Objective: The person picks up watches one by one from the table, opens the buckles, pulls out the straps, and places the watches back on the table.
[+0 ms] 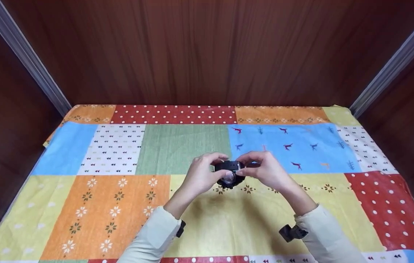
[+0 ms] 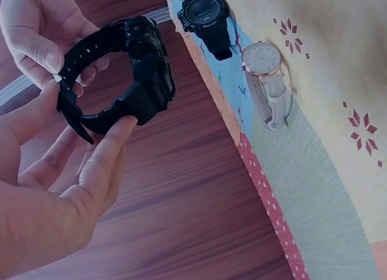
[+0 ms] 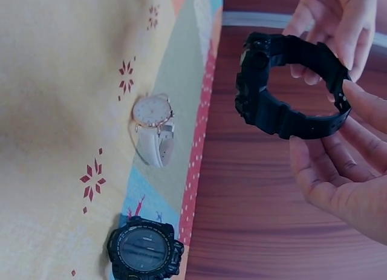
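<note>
Both hands hold a black wristwatch (image 1: 233, 166) up above the cloth, its strap looped into a ring. In the left wrist view, the left hand (image 2: 66, 189) grips the strap with its thumb near the strap's overlapping ends and its fingers along the band. The right hand (image 3: 351, 171) pinches the same joined part of the strap, fingertips on the band, in the right wrist view. The case of the held watch (image 2: 151, 80) faces away from the hands' grip. A second black watch (image 3: 144, 250) and a watch with a pale strap and rose-gold rim (image 2: 263, 61) lie on the cloth.
A patchwork-patterned cloth (image 1: 112, 212) covers the table. Dark wood-grain panels (image 1: 207, 51) stand behind it and at both sides, with metal strips at the corners. Black wrist devices (image 1: 292, 233) sit at both sleeve cuffs.
</note>
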Available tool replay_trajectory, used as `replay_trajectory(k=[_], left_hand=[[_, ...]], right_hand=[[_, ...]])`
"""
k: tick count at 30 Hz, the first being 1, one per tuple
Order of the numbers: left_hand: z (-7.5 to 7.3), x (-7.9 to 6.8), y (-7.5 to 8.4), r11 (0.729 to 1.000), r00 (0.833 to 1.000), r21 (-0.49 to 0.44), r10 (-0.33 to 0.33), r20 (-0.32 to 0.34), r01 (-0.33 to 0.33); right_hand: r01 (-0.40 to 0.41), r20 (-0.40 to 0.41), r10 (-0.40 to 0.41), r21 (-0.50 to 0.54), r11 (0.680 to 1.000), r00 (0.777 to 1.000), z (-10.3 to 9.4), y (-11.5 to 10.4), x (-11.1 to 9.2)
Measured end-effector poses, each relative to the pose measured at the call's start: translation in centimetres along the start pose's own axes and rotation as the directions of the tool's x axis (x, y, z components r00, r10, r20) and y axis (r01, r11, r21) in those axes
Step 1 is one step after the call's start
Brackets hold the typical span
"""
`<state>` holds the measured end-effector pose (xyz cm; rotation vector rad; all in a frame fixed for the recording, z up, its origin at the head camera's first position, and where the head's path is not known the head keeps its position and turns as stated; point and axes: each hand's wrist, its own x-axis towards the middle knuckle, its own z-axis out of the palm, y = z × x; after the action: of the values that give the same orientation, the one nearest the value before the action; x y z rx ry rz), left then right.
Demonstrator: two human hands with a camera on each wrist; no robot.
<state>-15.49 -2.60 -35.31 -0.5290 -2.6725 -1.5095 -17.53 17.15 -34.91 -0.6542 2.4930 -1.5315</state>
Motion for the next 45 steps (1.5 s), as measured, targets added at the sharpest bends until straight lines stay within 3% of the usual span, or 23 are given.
replay_trajectory(k=[11, 24, 36, 45], left_hand=[[0.0, -0.1, 0.4, 0.998, 1.0, 0.059, 0.008, 0.0, -0.007], [0.0, 0.0, 0.0, 0.999, 0.999, -0.019, 0.044, -0.022, -0.045], [0.0, -0.2, -0.6, 0.997, 1.0, -0.076, 0.003, -0.009, -0.004], [-0.1, -0.3, -1.1, 0.997, 0.999, -0.079, 0.024, -0.027, -0.026]], right_hand=[[0.019, 0.01, -0.018, -0.024, 1.0, 1.0, 0.0, -0.4, 0.0], [0.016, 0.007, -0.016, -0.021, 1.0, 1.0, -0.2, 0.0, 0.0], [0.024, 0.027, -0.023, -0.015, 1.0, 0.999, -0.2, 0.2, -0.2], [0.029, 0.028, -0.029, -0.005, 1.0, 0.999, -0.2, 0.3, -0.3]])
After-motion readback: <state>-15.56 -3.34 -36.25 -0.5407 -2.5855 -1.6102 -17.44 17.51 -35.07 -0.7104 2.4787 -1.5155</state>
